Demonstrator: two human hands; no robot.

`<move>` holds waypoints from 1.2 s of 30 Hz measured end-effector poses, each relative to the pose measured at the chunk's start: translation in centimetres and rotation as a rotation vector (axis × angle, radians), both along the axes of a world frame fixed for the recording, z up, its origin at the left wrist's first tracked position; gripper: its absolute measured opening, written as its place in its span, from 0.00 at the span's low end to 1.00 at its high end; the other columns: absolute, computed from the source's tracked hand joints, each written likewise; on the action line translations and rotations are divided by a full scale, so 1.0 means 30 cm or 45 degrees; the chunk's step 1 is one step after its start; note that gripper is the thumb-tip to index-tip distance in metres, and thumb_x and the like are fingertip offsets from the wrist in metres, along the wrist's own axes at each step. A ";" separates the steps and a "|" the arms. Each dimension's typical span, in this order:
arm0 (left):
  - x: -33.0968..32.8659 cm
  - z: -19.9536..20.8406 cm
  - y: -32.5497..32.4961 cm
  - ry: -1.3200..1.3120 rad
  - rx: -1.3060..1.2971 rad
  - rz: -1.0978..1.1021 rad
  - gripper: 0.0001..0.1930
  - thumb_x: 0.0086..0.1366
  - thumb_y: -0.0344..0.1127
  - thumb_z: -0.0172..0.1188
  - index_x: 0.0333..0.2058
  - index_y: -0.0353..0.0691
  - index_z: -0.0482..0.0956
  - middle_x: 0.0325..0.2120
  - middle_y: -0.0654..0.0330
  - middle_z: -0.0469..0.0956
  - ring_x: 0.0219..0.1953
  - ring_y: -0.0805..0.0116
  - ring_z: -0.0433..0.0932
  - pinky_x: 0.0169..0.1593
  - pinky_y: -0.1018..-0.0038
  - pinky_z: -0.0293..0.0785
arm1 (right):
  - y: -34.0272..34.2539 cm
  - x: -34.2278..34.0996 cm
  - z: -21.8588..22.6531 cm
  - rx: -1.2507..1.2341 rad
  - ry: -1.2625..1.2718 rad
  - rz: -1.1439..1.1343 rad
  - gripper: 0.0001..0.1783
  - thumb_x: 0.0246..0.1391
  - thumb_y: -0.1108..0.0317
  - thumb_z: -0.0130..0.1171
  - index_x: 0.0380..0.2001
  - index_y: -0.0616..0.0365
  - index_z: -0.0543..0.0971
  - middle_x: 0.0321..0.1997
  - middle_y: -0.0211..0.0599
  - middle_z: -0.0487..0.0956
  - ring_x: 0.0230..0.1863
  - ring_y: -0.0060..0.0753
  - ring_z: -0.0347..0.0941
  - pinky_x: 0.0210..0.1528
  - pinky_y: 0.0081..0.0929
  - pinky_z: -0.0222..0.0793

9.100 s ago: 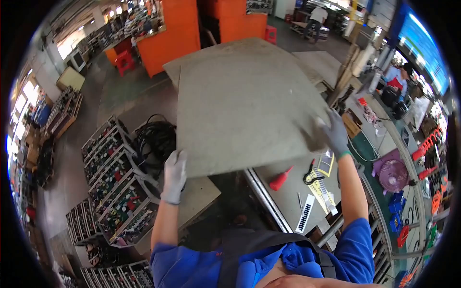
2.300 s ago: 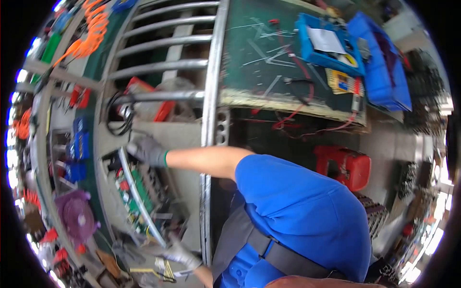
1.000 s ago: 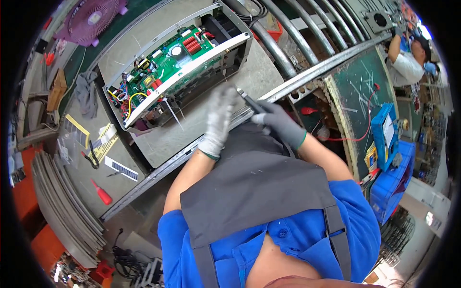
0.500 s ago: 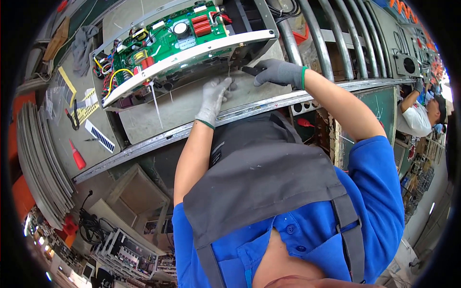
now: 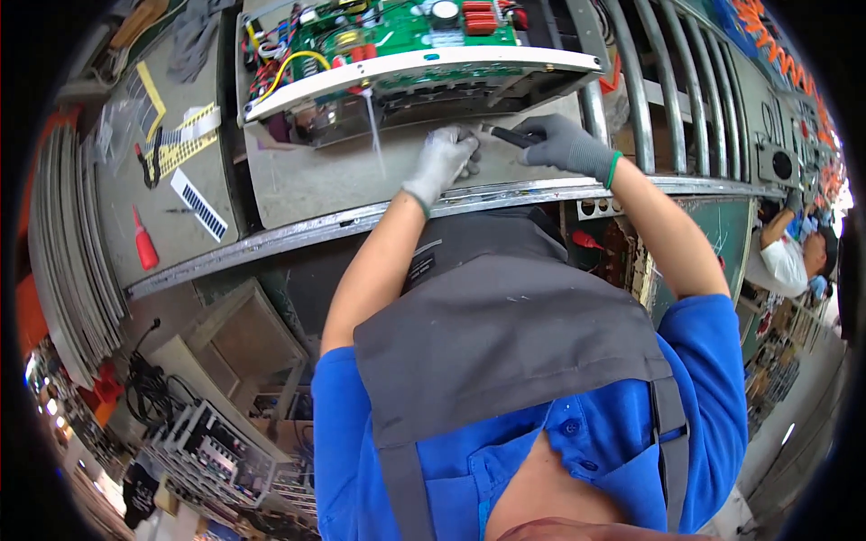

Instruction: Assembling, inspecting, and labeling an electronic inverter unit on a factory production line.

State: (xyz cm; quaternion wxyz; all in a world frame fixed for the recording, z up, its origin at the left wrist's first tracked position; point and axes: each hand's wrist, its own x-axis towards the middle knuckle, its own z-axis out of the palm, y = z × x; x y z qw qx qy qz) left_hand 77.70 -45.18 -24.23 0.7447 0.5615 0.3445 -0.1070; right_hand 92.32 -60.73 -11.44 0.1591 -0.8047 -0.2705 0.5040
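My left hand [image 5: 441,165], in a pale grey glove, is closed over the bench in front of an electronics unit. Its fingertips pinch together, and whatever they hold is too small or hidden to make out. In my right hand [image 5: 570,147], gloved in darker grey, is a black-handled tool [image 5: 512,136] with a short metal tip directed left toward the left hand. The electronics unit [image 5: 424,63] has a white frame edge and a green circuit board [image 5: 408,32] with wires and red parts. A white cable tie [image 5: 373,126] hangs from its front edge.
Metal rollers [image 5: 663,99] run off to the right. On the bench's left lie a red bottle [image 5: 143,242], a striped label strip [image 5: 199,206], yellow label sheets [image 5: 188,144] and a grey cloth [image 5: 192,41]. A metal rail [image 5: 307,230] edges the bench. Another person [image 5: 785,261] is far right.
The view has shifted, so the unit sits higher and further right. My left hand and the tool in my right hand are now lower and farther from the unit's front.
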 end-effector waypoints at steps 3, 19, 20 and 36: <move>-0.219 0.058 0.054 -0.378 1.019 -0.263 0.13 0.67 0.39 0.62 0.37 0.32 0.81 0.30 0.52 0.82 0.29 0.71 0.81 0.29 0.75 0.73 | 0.016 -0.093 -0.117 0.378 -0.071 0.082 0.44 0.43 0.49 0.69 0.62 0.61 0.71 0.55 0.53 0.78 0.58 0.46 0.74 0.62 0.33 0.65; -0.270 0.133 0.314 -0.056 0.954 -0.079 0.14 0.67 0.43 0.57 0.36 0.36 0.81 0.23 0.47 0.80 0.31 0.50 0.82 0.37 0.58 0.75 | 0.246 -0.242 -0.163 0.496 -0.036 -0.065 0.34 0.45 0.50 0.70 0.49 0.66 0.79 0.43 0.48 0.82 0.43 0.37 0.77 0.49 0.32 0.70; -0.291 0.109 0.322 -0.065 0.961 -0.095 0.14 0.67 0.43 0.57 0.36 0.36 0.81 0.23 0.47 0.80 0.31 0.50 0.82 0.37 0.58 0.75 | 0.235 -0.247 -0.155 0.504 -0.043 -0.083 0.34 0.45 0.50 0.70 0.49 0.66 0.79 0.43 0.48 0.82 0.43 0.37 0.77 0.49 0.32 0.70; -0.308 0.571 0.237 -0.861 1.992 -0.412 0.38 0.52 0.21 0.57 0.64 0.49 0.68 0.37 0.57 0.77 0.34 0.54 0.77 0.39 0.61 0.72 | 0.181 -0.185 0.070 0.852 1.205 -0.273 0.36 0.51 0.53 0.59 0.59 0.68 0.71 0.50 0.45 0.79 0.47 0.34 0.79 0.44 0.27 0.78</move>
